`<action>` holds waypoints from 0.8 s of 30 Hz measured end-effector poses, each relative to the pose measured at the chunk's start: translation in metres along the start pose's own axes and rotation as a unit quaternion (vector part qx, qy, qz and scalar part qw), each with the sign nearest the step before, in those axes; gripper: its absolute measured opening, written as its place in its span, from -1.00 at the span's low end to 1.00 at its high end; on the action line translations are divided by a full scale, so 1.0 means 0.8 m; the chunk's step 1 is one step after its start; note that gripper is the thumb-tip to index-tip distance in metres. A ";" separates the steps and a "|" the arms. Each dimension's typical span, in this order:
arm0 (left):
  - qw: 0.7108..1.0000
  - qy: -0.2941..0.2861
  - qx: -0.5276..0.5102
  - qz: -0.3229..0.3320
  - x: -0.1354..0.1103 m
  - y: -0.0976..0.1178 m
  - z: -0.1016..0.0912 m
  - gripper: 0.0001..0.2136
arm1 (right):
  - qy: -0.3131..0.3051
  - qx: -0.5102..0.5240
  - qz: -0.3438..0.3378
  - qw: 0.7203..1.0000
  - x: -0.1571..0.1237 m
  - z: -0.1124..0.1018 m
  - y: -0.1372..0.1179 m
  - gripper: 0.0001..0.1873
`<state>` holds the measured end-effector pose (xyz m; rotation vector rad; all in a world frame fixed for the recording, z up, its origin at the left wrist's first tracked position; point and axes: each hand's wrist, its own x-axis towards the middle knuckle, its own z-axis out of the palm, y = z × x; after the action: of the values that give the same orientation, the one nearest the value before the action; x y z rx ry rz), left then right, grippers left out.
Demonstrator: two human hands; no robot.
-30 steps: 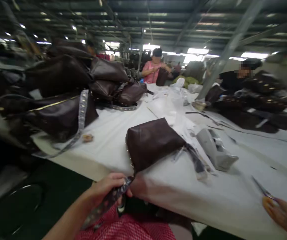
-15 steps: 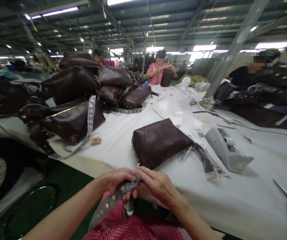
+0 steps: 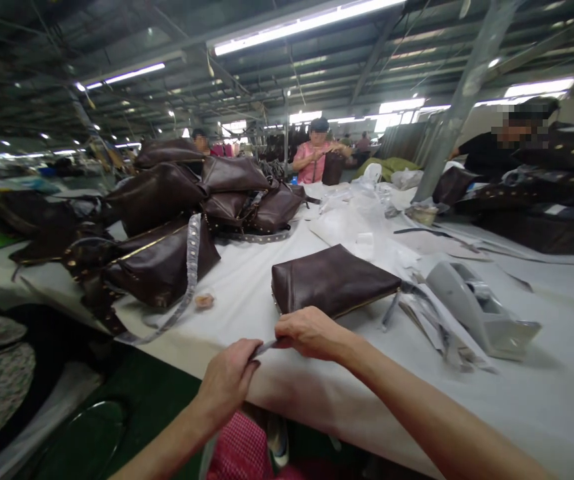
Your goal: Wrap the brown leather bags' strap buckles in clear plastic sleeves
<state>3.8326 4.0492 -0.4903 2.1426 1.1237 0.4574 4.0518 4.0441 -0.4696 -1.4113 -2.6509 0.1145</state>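
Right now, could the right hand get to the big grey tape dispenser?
Probably yes, if it lets go first. The right hand is gripping the strap, but the tape dispenser sits off to its right, with only low, loose strips seeming to lie between.

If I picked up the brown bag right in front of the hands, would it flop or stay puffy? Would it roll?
The brown bag would probably stay fairly puffy but give a little, since its sides bulge and look soft. It likely wouldn't roll, because it has pointed corners. Its shiny surface might feel a bit slippery.
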 end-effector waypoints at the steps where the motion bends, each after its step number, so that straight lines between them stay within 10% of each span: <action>1: 0.999 -0.029 -0.029 -0.010 0.004 -0.002 -0.005 -0.82 | -0.006 -0.002 -0.007 1.000 0.000 -0.003 0.001 -0.84; 6: 0.925 -0.284 -0.239 -0.087 0.036 -0.013 -0.041 -0.79 | 0.000 -0.029 -0.041 0.999 -0.012 0.003 0.008 -0.89; 10: 0.896 -0.349 -0.257 -0.096 0.060 -0.021 -0.054 -0.71 | 0.032 0.025 -0.018 0.999 -0.012 0.016 0.014 -0.86; 24: 0.988 -0.147 0.016 -0.037 0.046 -0.004 -0.013 -0.69 | -0.017 0.117 -0.024 0.993 0.016 0.019 0.023 -0.62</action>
<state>3.8455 4.0848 -0.4854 2.1044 1.0421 0.0855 4.0572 4.0647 -0.4856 -1.2820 -2.5926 0.4312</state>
